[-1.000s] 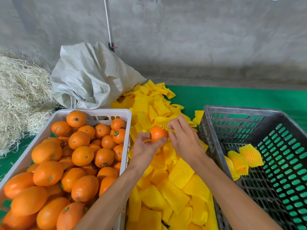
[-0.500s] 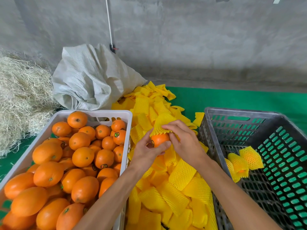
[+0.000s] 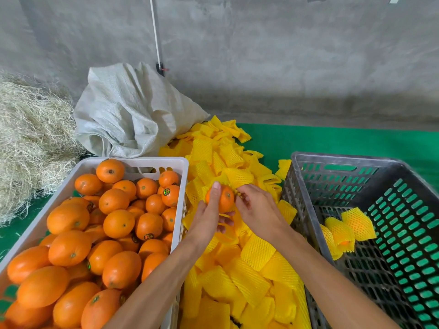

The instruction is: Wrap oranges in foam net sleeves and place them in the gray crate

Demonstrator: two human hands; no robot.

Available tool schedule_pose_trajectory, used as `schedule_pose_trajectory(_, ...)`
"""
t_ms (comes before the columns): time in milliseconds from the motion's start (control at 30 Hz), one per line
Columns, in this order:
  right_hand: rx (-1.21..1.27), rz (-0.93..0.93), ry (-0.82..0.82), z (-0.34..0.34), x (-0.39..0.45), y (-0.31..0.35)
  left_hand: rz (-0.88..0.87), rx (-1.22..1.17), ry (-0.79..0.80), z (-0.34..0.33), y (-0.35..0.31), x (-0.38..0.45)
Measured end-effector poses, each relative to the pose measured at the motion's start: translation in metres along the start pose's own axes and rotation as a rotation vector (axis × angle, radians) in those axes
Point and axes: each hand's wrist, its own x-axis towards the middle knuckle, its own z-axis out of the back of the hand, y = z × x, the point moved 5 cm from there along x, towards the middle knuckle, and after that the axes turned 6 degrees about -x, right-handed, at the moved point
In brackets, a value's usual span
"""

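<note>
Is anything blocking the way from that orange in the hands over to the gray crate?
Nothing visible blocks it. The orange is held over the yellow sleeve pile; the gray crate is open-topped just to the right, only its near wall to lift over.

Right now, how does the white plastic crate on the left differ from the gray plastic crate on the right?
The white plastic crate is piled with bare oranges; the gray plastic crate holds only a few oranges in yellow foam net sleeves. The gray crate's slotted floor is mostly bare, while the white crate's floor is almost hidden. Both stand beside the pile of yellow foam net sleeves.
</note>
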Motion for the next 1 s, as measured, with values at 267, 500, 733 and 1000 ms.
schedule_pose_trajectory(267,0.003,-0.048,-0.018,0.003,-0.001,0.002,0.050,-0.483,0.123,-0.009,-0.011,-0.003)
schedule_pose_trajectory(500,0.162,-0.103,-0.169,0.013,0.004,0.003,-0.042,-0.322,-0.092,0.005,-0.005,0.009)
schedule_pose_trajectory(733,0.120,0.066,-0.195,0.005,-0.005,0.027,-0.102,-0.261,-0.182,0.013,-0.005,0.006)
schedule_pose_trajectory(1000,0.198,-0.049,-0.027,-0.003,0.000,0.000,-0.004,-0.542,0.146,-0.003,-0.009,0.006)
